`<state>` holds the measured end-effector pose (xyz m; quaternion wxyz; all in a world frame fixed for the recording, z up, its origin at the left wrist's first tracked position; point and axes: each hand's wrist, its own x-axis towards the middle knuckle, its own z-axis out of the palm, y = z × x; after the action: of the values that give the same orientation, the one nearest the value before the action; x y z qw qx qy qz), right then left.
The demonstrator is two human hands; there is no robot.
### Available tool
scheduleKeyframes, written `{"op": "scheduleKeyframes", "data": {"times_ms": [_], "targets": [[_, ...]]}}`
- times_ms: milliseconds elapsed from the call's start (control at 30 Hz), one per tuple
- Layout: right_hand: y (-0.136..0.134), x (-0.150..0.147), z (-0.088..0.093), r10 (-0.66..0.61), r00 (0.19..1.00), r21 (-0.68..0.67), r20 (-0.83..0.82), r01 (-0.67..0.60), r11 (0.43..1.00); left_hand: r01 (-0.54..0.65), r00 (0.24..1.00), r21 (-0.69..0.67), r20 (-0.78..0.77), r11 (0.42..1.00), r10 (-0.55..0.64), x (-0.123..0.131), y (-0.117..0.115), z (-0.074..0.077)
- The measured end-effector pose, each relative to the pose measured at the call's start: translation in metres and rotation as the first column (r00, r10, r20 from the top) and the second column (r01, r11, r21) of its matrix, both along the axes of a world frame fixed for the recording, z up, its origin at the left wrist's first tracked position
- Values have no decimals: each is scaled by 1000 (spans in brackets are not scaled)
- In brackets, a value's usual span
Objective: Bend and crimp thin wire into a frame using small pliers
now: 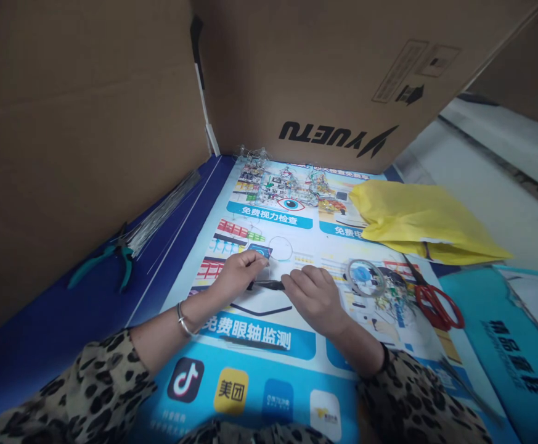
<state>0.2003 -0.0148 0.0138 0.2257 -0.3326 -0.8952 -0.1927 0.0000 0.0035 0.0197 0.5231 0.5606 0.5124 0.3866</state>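
My left hand [240,271] is closed in a pinch on a thin wire loop [280,248] that curves up over the printed poster [269,345]. My right hand [315,296] is closed too, its fingers gripping a small dark tool [269,284] that lies between both hands. The two hands rest on the poster almost touching. A silver bangle [183,320] sits on my left wrist, and both arms wear leopard-print sleeves.
Teal pliers [111,259] and a bundle of straight wires [162,213] lie at the left on the blue surface. A clear tape roll [365,276], red-handled scissors [437,305] and a yellow bag [416,219] lie at the right. Cardboard walls [88,123] stand behind.
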Motion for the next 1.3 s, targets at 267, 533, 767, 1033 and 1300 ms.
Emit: {"op": "scheduleKeyframes", "data": {"times_ms": [267, 533, 767, 1033, 1300], "targets": [[0, -1, 3, -4, 999, -82, 38, 7, 997, 8, 1000, 66, -30, 998, -6, -2, 0, -4], [0, -3, 6, -16, 998, -127, 61, 23, 992, 33, 993, 142, -114, 989, -17, -3, 0, -3], [-2, -5, 6, -21, 997, -179, 71, 33, 983, 85, 981, 233, -188, 969, -41, -4, 0, -1], [-3, -6, 10, -23, 997, -195, 69, 36, 980, 150, 967, 343, -244, 927, -66, -6, -2, -3], [-6, -4, 10, -38, 996, -244, 81, 57, 968, 204, 952, 397, -295, 895, -86, -6, -3, -5]]}}
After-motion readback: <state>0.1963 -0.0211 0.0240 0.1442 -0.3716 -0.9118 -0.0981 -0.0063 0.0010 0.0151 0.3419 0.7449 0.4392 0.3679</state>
